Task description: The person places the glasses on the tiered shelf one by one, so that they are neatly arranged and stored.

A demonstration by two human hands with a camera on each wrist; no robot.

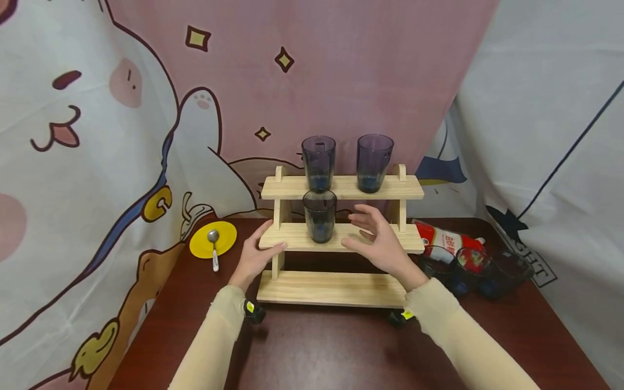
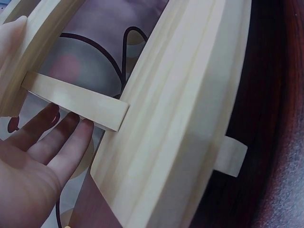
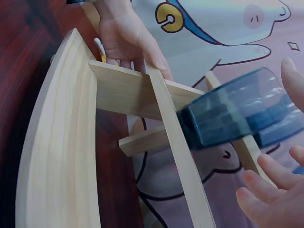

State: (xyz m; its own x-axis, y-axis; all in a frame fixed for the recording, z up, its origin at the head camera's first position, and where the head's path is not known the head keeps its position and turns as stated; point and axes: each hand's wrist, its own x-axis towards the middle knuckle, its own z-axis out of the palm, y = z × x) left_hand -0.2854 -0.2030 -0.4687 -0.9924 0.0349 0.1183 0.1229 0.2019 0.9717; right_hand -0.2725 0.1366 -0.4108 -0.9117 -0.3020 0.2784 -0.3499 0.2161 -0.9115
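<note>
A three-tier wooden rack (image 1: 331, 288) stands on the table. My left hand (image 1: 253, 255) holds its left end, thumb along the middle shelf (image 2: 12, 76) and fingers against the side post (image 2: 76, 97). On that middle shelf a tinted drinking glass (image 1: 320, 219) stands upright, left of centre. My right hand (image 1: 377, 241) hovers just right of this glass, fingers spread and bent a little, apart from it; the right wrist view shows the gap beside the glass (image 3: 232, 111). Two more tinted glasses, a left one (image 1: 319, 162) and a right one (image 1: 374, 162), stand on the top shelf.
Several dark glasses (image 1: 470, 271) stand on the table right of the rack, before a red and white packet (image 1: 448, 238). At the left lies a yellow plate (image 1: 197, 244) with a spoon (image 1: 214, 252). Printed cloth (image 1: 380, 65) hangs behind the table (image 1: 317, 346).
</note>
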